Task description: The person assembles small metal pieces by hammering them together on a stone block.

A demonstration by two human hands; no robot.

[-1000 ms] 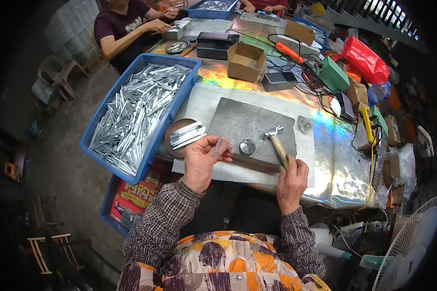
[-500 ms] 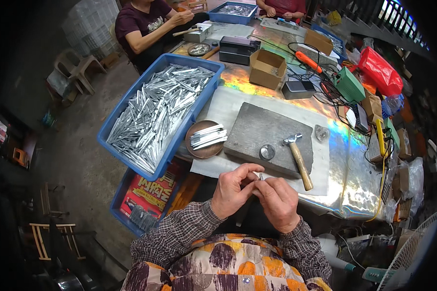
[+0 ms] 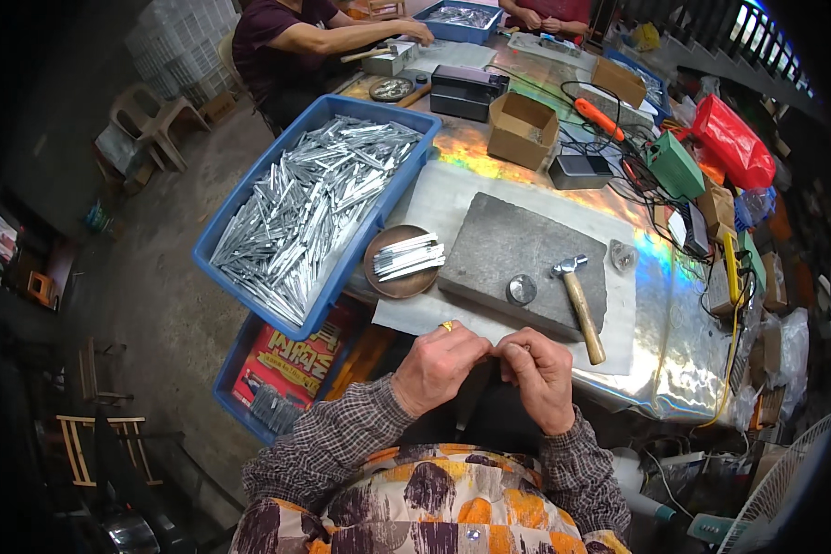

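My left hand [image 3: 439, 367] and my right hand [image 3: 539, 379] meet at the fingertips in front of the table edge. Both are closed in a pinch, and whatever lies between the fingers is hidden. Just beyond them sits a grey stone block [image 3: 517, 242]. On it rest a hammer [image 3: 582, 309] with a wooden handle and a small round container [image 3: 521, 290] with a dark rim. Left of the block, a round brown dish [image 3: 375, 269] holds several slim silvery strips [image 3: 409, 257]. A large blue tray [image 3: 207, 242] heaped with similar metal strips [image 3: 309, 208] stands farther left.
A cardboard box [image 3: 517, 143], a black box [image 3: 462, 100] and cables lie beyond the block. Red plastic bag [image 3: 731, 138] and green box [image 3: 676, 164] are at the right. A second blue tray [image 3: 235, 406] sits lower left. Across the table work a person [image 3: 291, 46] and another [image 3: 563, 11].
My fingers have closed together, hiding a small shiny piece that showed between them. The view has shifted slightly. The person at the far left has stretched an arm toward the table.
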